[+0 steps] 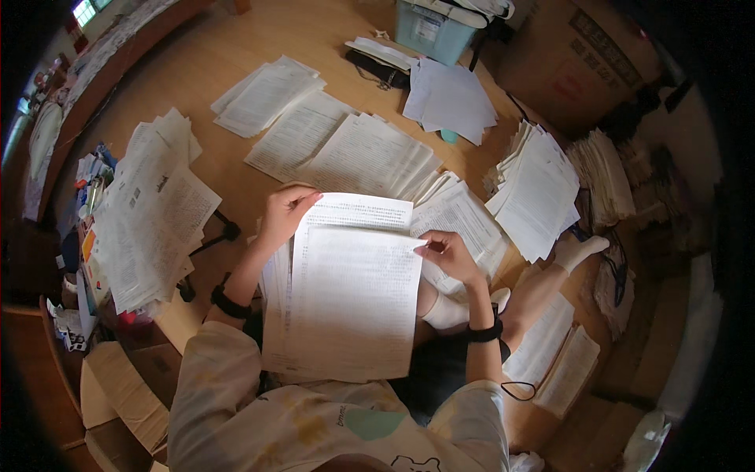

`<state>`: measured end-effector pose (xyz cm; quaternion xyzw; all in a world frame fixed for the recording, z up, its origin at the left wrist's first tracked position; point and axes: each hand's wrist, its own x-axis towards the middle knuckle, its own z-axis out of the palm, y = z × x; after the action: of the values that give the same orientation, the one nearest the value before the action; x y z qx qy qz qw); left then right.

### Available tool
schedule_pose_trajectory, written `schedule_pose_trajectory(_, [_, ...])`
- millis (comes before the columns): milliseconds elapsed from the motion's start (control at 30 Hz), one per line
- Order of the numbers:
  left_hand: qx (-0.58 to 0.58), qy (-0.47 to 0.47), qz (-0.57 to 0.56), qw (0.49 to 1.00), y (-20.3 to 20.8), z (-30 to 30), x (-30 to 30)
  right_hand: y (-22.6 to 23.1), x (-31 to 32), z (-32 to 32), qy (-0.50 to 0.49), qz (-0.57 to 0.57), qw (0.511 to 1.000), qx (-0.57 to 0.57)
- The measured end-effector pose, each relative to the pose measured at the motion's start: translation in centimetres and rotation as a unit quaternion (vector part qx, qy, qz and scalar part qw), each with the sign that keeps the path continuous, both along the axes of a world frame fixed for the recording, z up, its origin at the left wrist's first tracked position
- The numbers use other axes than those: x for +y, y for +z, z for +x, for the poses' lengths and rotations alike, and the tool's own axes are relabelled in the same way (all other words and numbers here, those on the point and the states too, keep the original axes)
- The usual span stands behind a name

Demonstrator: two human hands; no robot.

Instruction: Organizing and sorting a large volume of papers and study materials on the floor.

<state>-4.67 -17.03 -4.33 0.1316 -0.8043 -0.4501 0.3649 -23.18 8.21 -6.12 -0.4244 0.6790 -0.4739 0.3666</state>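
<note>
You hold printed paper over your lap, in the middle of the frame. Your left hand (pixel 288 214) pinches the upper left corner of the rear sheet (pixel 366 206) between thumb and fingers, while your right hand (pixel 450 256) grips the upper right corner of the front sheet (pixel 354 307). The front sheet sits lower, so a printed strip of the rear one shows above it — whether either is more than one page thick, you cannot tell from here. A dark wristband circles each of your wrists. Just beyond your right hand lies a fanned pile of printed pages (pixel 464 224), and more overlapping pages (pixel 366 153) spread across the wooden floor (pixel 236 35) at upper centre. A tall heap of papers (pixel 157 228) fills the left of the frame; another stack (pixel 535 193) leans at the right. At the top right stand a light blue bin (pixel 440 39) and a large cardboard box (pixel 570 75) — an open carton (pixel 126 389) sits lower left.
</note>
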Motion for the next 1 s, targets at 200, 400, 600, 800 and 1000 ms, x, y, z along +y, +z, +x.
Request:
schedule_pose_trajectory(200, [-0.042, 0.092, 0.038, 0.994, 0.3, 0.1, -0.5, 2.9, 0.8, 3.8, 0.033, -0.038, 0.997, 0.052])
schedule_pose_trajectory(400, [-0.043, 0.101, 0.046, 0.993, -0.4, -0.2, -0.6, 4.4, -0.5, 4.5, 0.029, 0.086, 0.952, 0.291])
schedule_pose_trajectory(600, [-0.043, 0.094, 0.051, 0.993, -1.1, -0.5, -0.8, 4.1, -3.4, 4.9, 0.003, -0.043, 0.966, 0.255])
schedule_pose_trajectory(800, [-0.060, 0.112, 0.019, 0.992, -0.6, 0.2, -1.5, 3.6, -2.7, 3.0, -0.004, -0.049, 0.976, 0.212])
schedule_pose_trajectory(1000, [-0.030, 0.218, 0.089, 0.971, -1.5, 1.2, -2.9, 2.5, 4.9, -5.2, -0.382, -0.157, 0.910, -0.045])
